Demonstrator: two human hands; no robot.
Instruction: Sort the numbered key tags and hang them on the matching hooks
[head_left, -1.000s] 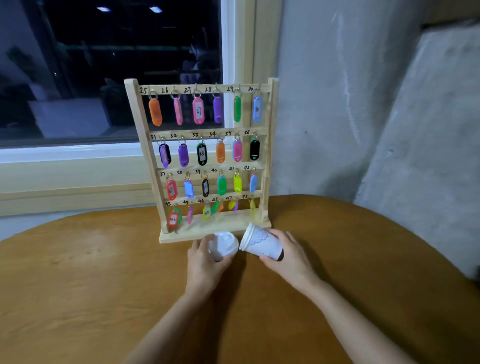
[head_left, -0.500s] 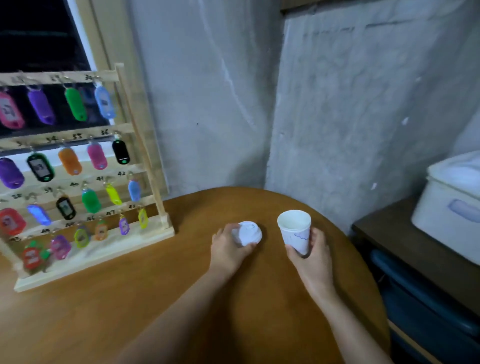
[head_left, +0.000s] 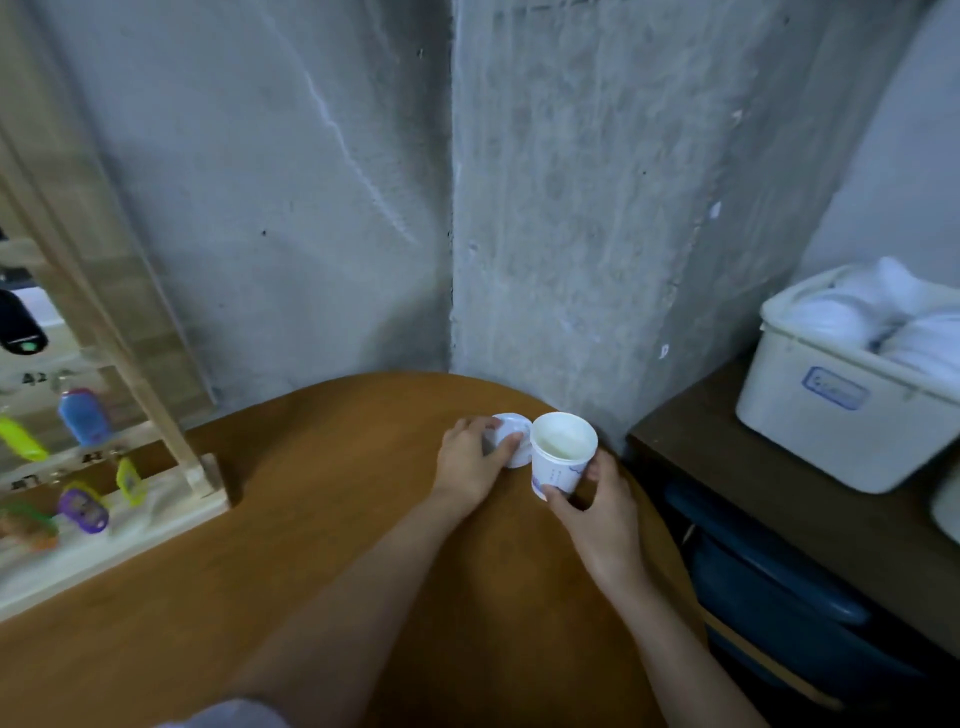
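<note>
Bare concrete walls meet in a corner behind a round brown wooden table. The numbered key tags hang on a wooden rack that stands on the table at the far left edge of the view, so only its right end shows. On it I can pick out a black tag high up, a blue tag under a handwritten number, a yellow-green tag beside it, and a purple tag on the lowest row. They are blurred and their numbers cannot be read.

Well to the right of the rack, near the table's far edge, both hands are busy. The left hand curls its fingers over a small white round piece, a lid or a cup's base, I cannot tell which. The piece touches the side of a white paper cup with blue print, upright with its mouth facing up. The right hand holds the cup low down between thumb and curled fingers. Whether the cup stands on the table or is lifted is unclear.

Right of the table, a dark wooden shelf carries a white plastic bin heaped with white things.
</note>
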